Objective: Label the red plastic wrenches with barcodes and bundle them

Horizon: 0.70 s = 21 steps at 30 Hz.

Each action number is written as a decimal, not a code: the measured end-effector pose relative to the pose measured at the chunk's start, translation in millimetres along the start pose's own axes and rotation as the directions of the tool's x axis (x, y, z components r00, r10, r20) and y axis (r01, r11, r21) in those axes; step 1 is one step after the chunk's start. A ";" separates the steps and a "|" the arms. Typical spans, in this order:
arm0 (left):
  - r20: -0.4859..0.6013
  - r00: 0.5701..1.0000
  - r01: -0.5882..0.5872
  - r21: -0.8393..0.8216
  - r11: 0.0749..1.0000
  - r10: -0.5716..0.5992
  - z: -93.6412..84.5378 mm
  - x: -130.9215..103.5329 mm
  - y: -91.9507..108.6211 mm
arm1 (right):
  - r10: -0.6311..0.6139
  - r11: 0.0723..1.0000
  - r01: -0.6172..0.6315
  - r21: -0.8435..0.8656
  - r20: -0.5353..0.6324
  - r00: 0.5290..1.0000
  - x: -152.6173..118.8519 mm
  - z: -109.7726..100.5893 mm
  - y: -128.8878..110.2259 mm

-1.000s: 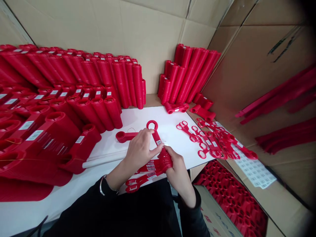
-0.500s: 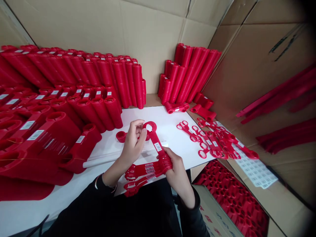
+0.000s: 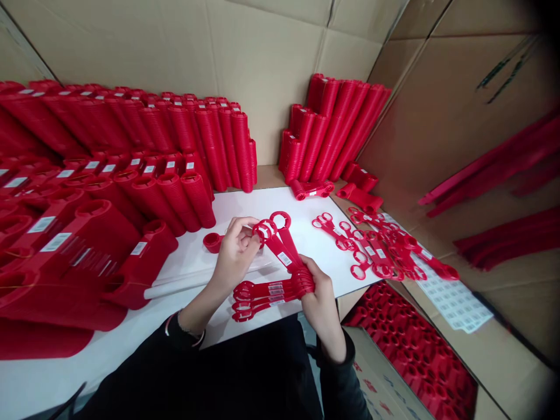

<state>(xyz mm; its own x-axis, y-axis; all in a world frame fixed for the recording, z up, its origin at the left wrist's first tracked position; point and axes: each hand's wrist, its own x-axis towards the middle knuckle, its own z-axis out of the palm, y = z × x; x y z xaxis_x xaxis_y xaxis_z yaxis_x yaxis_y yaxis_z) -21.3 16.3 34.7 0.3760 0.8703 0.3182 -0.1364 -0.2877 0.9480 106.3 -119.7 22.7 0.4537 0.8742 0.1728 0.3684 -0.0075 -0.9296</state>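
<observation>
My right hand (image 3: 318, 287) is closed round the ring ends of several flat red pieces, which fan out to the left. The lower ones (image 3: 262, 290) point left with barcode labels showing. Two others rise up and left, one ending in a ring (image 3: 280, 220) at the back. My left hand (image 3: 237, 252) is closed on the ring end of the labelled front piece (image 3: 280, 251), thumb and fingers at its edge. Behind my left hand, a red part (image 3: 212, 242) lies on the white board (image 3: 236, 204), partly covered by the hand.
Tall red stacks (image 3: 192, 134) fill the left and back left, with more stacks (image 3: 336, 131) at the back right. Loose red pieces (image 3: 371, 248) lie right, beside a label sheet (image 3: 459, 300). A carton of red parts (image 3: 411, 344) stands lower right. Cardboard walls (image 3: 271, 70) rise behind.
The fanned pieces and my right hand have shifted slightly right. The raised pieces have spread, so a second ring shows behind the front one, and my left fingers now grip the front ring.
</observation>
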 end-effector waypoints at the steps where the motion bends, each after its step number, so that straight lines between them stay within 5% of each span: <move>1: 0.010 1.000 -0.021 0.018 1.000 0.021 -0.6 -0.4 -0.2 | -0.001 1.000 0.001 0.000 -0.003 1.000 0.5 -0.2 0.3; 4: 0.070 0.987 -0.154 0.188 0.970 0.143 -3.2 -3.3 -1.0 | -0.009 1.000 0.009 -0.004 -0.019 1.000 2.0 -1.2 0.6; 7: 0.218 0.940 -0.336 0.478 0.812 0.261 -4.9 -7.2 -1.4 | -0.018 1.000 0.017 -0.025 -0.045 0.999 2.9 -2.2 2.3; 12: 0.533 0.836 -0.501 0.643 0.579 0.130 -5.4 -10.1 1.8 | -0.037 0.998 0.035 -0.052 -0.053 0.998 2.9 -2.7 5.4; 17: 0.674 0.709 -0.330 0.577 0.747 -0.207 -7.4 -11.4 7.2 | -0.030 0.999 0.028 -0.036 -0.056 0.998 3.2 -2.6 7.7; 21: 0.702 0.675 -0.238 0.498 0.834 -0.226 -5.8 -11.6 10.7 | -0.033 0.999 0.031 -0.038 -0.054 0.998 4.4 -3.7 11.8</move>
<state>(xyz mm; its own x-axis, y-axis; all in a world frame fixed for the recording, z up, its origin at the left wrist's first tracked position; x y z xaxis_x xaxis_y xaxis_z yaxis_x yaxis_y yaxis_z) -32.4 5.5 41.0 0.9281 0.3723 0.0076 0.2533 -0.6461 0.7200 115.6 -117.8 13.7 0.4842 0.8466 0.2211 0.4128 0.0018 -0.9108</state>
